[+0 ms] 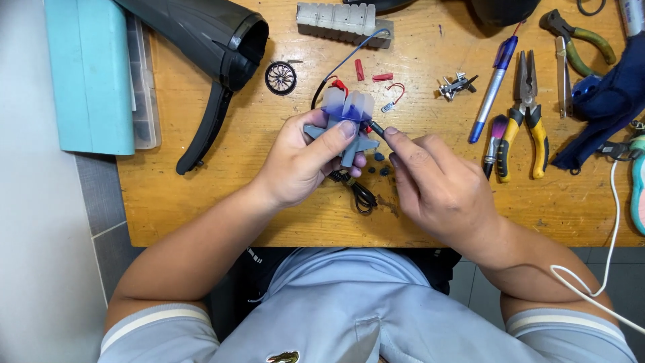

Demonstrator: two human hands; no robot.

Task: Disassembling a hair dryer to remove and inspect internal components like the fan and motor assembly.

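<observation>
So, left hand (302,165) is wrapped round the grey motor/fan assy (346,124) w/ the translucent blue impeller on top, thumb pressed across its front, held just above the wooden table (201,202) near the middle. Right hand (437,185) has its fingers pinched on a thin black wire end (375,128), right at the side of the unit. Both grips closed, nothing loose.

IMO the trick here: keep the left hand steady and low, don't squeeze the blades, and move the wire by its sleeve, not the bare tip. Small blue bits (380,163) lie on the table just under the hands, so watch the elbows. Pliers (527,114) sit to the right, hairdryer shell (201,40) lies top left, well apart.
</observation>
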